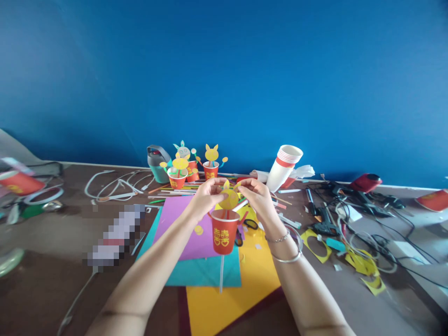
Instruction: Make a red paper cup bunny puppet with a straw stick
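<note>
In the head view a yellow paper animal head (228,199) stands above a red paper cup (224,235) with gold characters. A clear straw (221,274) sticks out below the cup. My left hand (209,198) pinches the head's left edge between thumb and fingers. On the other side my right hand (257,195) is closed at the head's right ear, with thumb and fingertips together. Underneath lie purple paper (175,228), teal paper (206,275) and yellow-orange paper (217,308). Black-handled scissors (251,224) lie partly hidden behind the cup.
Finished-looking cup figures (178,175) stand at the back beside a teal-and-grey bottle (159,163). A leaning stack of white cups (284,168) is at back right. Glue guns (325,224), cables and yellow paper scraps (364,263) lie right. A white cable (121,189) coils left.
</note>
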A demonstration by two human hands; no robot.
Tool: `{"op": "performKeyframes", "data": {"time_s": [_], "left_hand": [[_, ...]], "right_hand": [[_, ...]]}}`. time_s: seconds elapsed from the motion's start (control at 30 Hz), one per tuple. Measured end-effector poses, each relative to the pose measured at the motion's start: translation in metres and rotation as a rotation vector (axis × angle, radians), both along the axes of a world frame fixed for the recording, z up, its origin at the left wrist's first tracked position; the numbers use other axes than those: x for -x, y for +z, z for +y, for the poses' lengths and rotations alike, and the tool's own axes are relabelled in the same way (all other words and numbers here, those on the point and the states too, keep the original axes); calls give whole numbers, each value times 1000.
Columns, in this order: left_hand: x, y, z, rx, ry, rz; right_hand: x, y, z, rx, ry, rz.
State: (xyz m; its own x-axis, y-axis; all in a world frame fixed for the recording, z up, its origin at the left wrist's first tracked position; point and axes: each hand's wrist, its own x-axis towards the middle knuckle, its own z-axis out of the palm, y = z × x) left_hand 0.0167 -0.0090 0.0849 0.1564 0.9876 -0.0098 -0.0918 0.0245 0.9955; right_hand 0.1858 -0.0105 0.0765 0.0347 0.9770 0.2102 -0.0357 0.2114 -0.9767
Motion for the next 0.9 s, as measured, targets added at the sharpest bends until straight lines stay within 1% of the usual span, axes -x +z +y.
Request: {"op": "performKeyframes", "data": {"time_s": [0.23,0.43,0.67,0.9], "left_hand": [[-3,5,-4,16,6,-39],[-5,2,-5,1,-21,-55],[-6,-1,-6,-12,-35,-35],[-7,-3,-8,-26,-39,-40]], "right_hand": [[-1,5,-5,2,-16,-25],[-1,4,-5,20,9,12],[-3,2,-4,5,42,35],[-4,7,-8,19,58,7]]}}
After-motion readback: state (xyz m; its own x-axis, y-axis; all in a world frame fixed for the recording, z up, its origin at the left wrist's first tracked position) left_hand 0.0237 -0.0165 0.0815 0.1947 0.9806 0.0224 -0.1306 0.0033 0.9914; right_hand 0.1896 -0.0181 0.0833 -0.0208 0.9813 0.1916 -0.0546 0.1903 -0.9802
